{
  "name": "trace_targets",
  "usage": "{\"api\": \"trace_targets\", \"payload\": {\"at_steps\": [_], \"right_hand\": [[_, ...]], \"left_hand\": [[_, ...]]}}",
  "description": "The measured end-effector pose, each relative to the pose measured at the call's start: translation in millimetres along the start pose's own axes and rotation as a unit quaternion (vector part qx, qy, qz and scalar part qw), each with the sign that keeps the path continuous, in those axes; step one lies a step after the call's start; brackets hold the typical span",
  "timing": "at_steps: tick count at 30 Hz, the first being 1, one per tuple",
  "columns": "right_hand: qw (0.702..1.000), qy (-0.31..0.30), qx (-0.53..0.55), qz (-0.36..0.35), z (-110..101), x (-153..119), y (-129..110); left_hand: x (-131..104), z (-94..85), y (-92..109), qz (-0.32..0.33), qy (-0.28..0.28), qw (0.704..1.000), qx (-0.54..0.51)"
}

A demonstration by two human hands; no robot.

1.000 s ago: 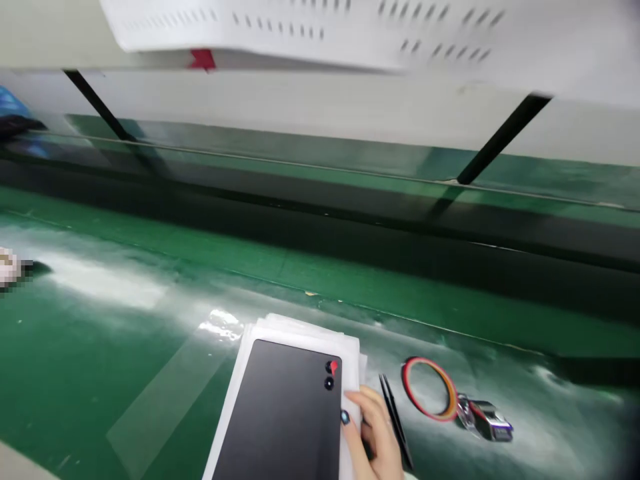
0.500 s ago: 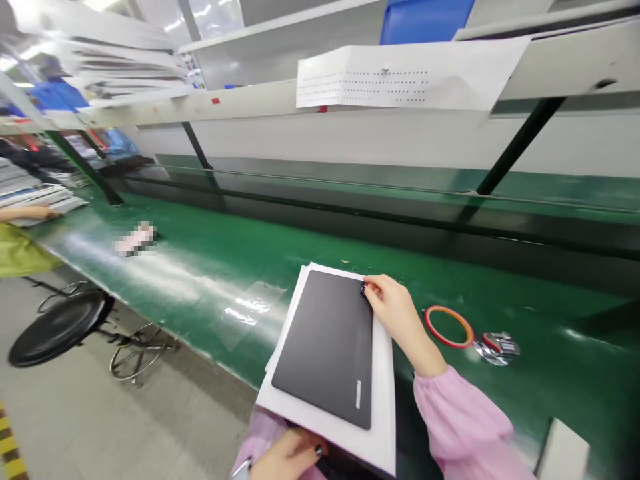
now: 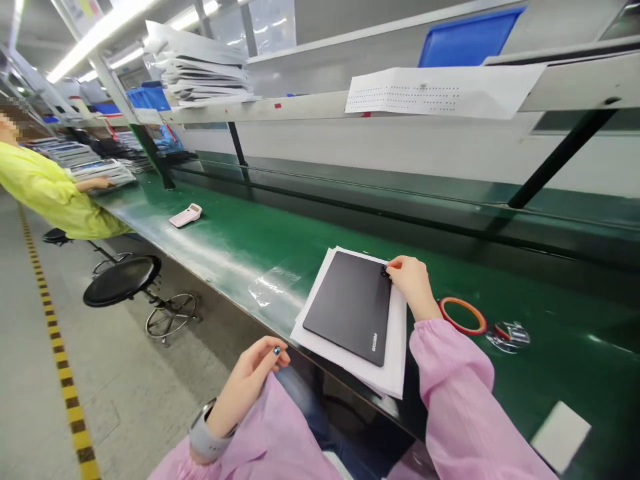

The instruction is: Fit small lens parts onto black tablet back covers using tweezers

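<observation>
The dark tablet (image 3: 347,308) lies on the white sheets (image 3: 395,363) at the counter's (image 3: 240,250) edge, and the work in hand is at its far right corner. There the right hand (image 3: 411,279) is nearly closed, fingertips touching the small black part (image 3: 384,271); whether they grip it, I cannot tell. Anything done there calls for a light touch. The left hand (image 3: 250,373), half open and loosely curled, is near the lap, apparently with nothing in it.
</observation>
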State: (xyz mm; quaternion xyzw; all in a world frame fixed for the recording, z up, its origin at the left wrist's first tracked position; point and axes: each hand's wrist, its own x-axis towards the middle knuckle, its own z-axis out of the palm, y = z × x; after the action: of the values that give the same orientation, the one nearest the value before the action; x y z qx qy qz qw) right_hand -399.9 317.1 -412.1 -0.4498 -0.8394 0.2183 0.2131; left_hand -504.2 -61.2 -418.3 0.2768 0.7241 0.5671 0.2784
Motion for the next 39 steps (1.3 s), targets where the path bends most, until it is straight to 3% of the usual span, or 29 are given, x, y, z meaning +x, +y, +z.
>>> {"api": "trace_targets", "payload": {"at_steps": [4, 8, 12, 15, 18, 21, 23, 26, 32, 36, 39], "right_hand": [[0.999, -0.013, 0.013, -0.047, -3.3, 2.6, 7.5], [0.995, -0.035, 0.035, -0.088, -10.4, -2.1, 17.9], [0.991, -0.071, 0.079, -0.085, -13.6, -4.0, 28.4], [0.987, -0.098, 0.092, -0.084, -14.7, 0.8, 28.9], [0.986, -0.109, 0.080, -0.095, -16.5, 6.9, 24.1], [0.985, -0.106, 0.074, -0.111, -16.7, 10.5, 21.2], [0.985, -0.098, 0.079, -0.119, -15.3, 11.5, 22.3], [0.983, -0.081, 0.099, -0.130, -11.7, 10.9, 26.4], [0.968, -0.032, 0.183, -0.169, -7.8, -7.5, 26.6], [0.942, 0.025, 0.279, -0.184, -39.3, -20.7, 28.0], [0.912, 0.164, 0.340, -0.163, -94.4, -12.1, 35.9]], "left_hand": [[18.6, 17.1, -1.7, 0.013, 0.009, 1.000, 0.015], [31.1, 17.5, -0.2, 0.050, 0.038, 0.996, 0.061], [49.6, 19.8, 25.6, 0.142, 0.042, 0.979, 0.142], [84.6, 43.4, 62.0, 0.258, -0.050, 0.939, 0.221], [134.0, 86.1, 90.8, 0.354, -0.152, 0.868, 0.313], [177.5, 126.8, 98.1, 0.399, -0.200, 0.803, 0.395], [195.3, 142.8, 93.5, 0.412, -0.214, 0.772, 0.435], [205.0, 148.9, 84.0, 0.414, -0.218, 0.748, 0.471], [201.3, 146.1, 79.7, 0.398, -0.223, 0.741, 0.493], [203.9, 149.0, 81.6, 0.392, -0.228, 0.745, 0.489], [205.3, 144.8, 85.1, 0.395, -0.230, 0.750, 0.478]]}}
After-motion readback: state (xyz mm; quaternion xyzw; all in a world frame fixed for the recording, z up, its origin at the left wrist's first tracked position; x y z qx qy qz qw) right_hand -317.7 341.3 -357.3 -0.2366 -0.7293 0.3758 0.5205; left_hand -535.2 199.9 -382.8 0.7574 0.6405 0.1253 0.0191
